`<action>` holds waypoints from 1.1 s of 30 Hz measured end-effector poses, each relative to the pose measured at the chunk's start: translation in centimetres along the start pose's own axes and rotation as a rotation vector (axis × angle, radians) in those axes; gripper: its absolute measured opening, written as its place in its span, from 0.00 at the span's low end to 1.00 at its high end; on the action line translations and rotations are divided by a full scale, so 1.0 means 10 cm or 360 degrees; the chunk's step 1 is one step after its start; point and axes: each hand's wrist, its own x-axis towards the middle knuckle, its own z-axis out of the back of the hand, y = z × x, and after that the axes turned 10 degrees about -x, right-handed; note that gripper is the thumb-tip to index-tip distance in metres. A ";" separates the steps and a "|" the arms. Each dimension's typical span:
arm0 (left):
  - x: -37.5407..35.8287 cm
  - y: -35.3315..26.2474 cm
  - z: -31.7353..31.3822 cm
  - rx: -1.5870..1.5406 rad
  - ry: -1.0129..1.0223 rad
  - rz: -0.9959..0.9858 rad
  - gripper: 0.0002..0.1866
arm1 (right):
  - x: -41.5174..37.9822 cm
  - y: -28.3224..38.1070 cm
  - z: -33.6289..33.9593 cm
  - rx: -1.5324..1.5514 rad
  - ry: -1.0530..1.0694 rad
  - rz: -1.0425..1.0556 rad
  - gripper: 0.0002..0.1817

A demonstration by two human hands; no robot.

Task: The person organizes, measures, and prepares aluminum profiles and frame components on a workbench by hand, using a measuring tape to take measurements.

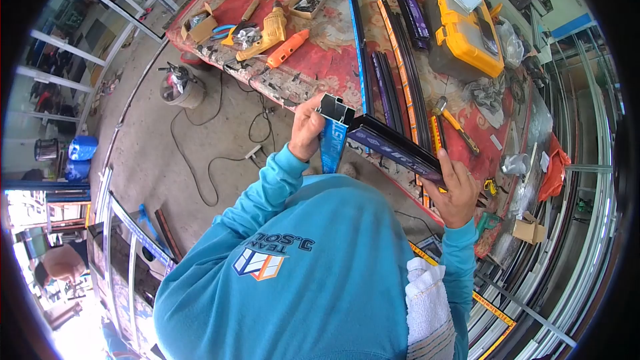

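My left hand point(308, 128) is closed round the upper end of a black profile with blue film point(332, 145), its hollow end facing up. In my right hand point(456, 190) is the far end of a dark profile with purple film point(393, 149), thumb below and fingers over its edge. The near end of the purple-filmed piece meets or nearly meets the blue-filmed one; whether they touch I cannot tell. Under and behind them, a long blue-filmed profile point(359, 47), an orange-filmed one point(402, 60) and short dark ones point(388, 90) lie on the red-patterned table point(313, 83).
On the table are a yellow drill point(272, 30), an orange tool point(288, 49), a yellow toolbox point(460, 33), a hammer point(457, 123) and a tape measure point(491, 187). A bucket point(183, 87) and cables point(210, 160) are on the floor. Long profiles point(587, 160) fill the right side.
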 end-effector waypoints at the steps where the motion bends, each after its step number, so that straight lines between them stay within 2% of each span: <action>1: 0.00 -0.01 -0.02 0.0019 -0.0038 0.0000 0.38 | 0.02 0.00 0.02 0.0005 0.0048 -0.0012 0.44; 5: 0.02 0.00 -0.01 -0.0048 0.0095 0.0102 0.34 | 0.06 -0.04 0.12 -0.0003 0.0250 -0.0048 0.45; 9: 0.02 0.09 -0.03 -0.0007 0.0085 0.0147 0.29 | 0.13 -0.08 0.22 -0.0041 0.0359 0.0046 0.46; 15: 0.00 0.09 -0.15 0.0136 0.0151 0.0213 0.29 | 0.25 -0.19 0.45 -0.0136 0.0650 0.0173 0.49; 20: 0.02 0.11 -0.14 0.0166 0.0161 0.0291 0.29 | 0.24 -0.13 0.51 -0.0125 0.0689 0.0179 0.49; 22: 0.04 0.08 -0.14 0.0272 0.0201 0.0424 0.30 | 0.26 -0.05 0.54 -0.0136 0.0686 0.0179 0.49; 25: 0.01 0.02 -0.15 0.0366 0.0231 0.0430 0.31 | 0.26 0.07 0.57 -0.0288 0.0712 0.0167 0.44; 27: 0.00 -0.02 -0.09 0.0425 0.0315 0.0489 0.31 | 0.25 0.13 0.59 -0.0515 0.0621 0.0307 0.36; 28: -0.05 -0.06 -0.13 0.0348 0.0275 0.0582 0.34 | 0.25 0.15 0.62 -0.0619 0.0584 0.0375 0.31; 29: -0.10 -0.09 -0.15 0.0268 0.0230 0.0674 0.37 | 0.24 0.15 0.64 -0.0607 0.0593 0.0372 0.31; 31: -0.18 -0.17 -0.13 0.0267 0.0230 0.0781 0.34 | 0.22 0.15 0.65 -0.0670 0.0518 0.0477 0.30; 33: -0.24 -0.27 -0.18 0.0228 0.0383 0.0830 0.28 | 0.18 0.10 0.63 -0.0582 0.0491 0.0481 0.30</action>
